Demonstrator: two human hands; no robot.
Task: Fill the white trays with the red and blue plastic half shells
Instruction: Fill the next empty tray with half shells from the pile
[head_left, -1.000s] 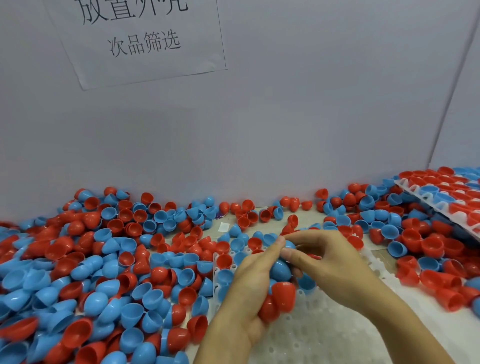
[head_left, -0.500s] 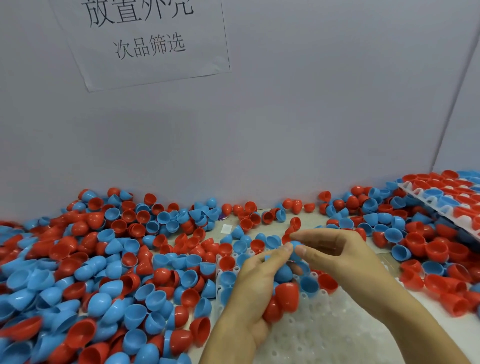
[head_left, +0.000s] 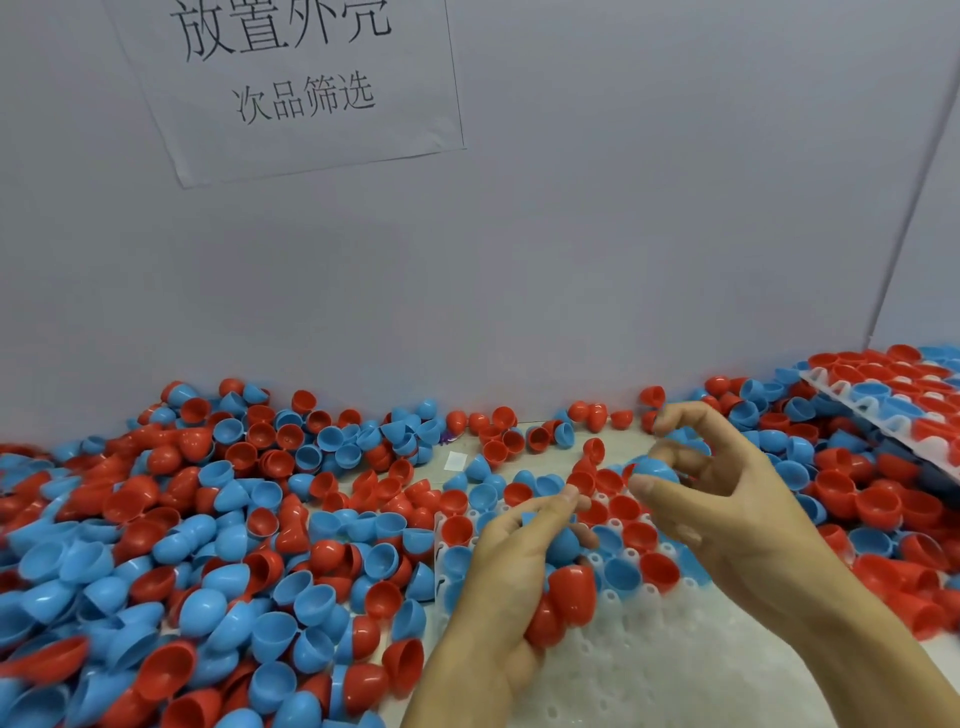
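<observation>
A: What is being handled at the near edge of the worktop (head_left: 457, 460)?

B: A blue shell (head_left: 655, 470) is pinched between thumb and curled fingers of the right hand (head_left: 727, 499), above the far rows of the white tray (head_left: 649, 670). A small stock is cupped in the left hand (head_left: 506, 577): a blue half (head_left: 563, 545) against the fingers and two red halves (head_left: 563, 603) lower in the palm, the fingers closed round them.

A: How should the placing be done well?

B: The shell should be turned so that its rounded end goes down into an open socket and its rim is left facing up, as is seen in the halves already seated in the far rows. It should be lowered straight and pressed lightly until it sits level (a tilted half would likely spoil the seat of its neighbour). The next free socket beside the filled ones is best chosen, so the rows are kept tidy.

A: Which way is the held shell pointed?

B: Its dome is turned up and towards the camera; the rim cannot be made out behind the thumb. The long axis, rim to tip, appears tilted rather than upright, so a turn of the wrist is judged necessary.

A: And the rest?

B: The near part of the tray is unfilled. A loose heap (head_left: 208, 545) is spread to the left edge, and a filled tray (head_left: 893, 405) is propped at the far right corner.
</observation>
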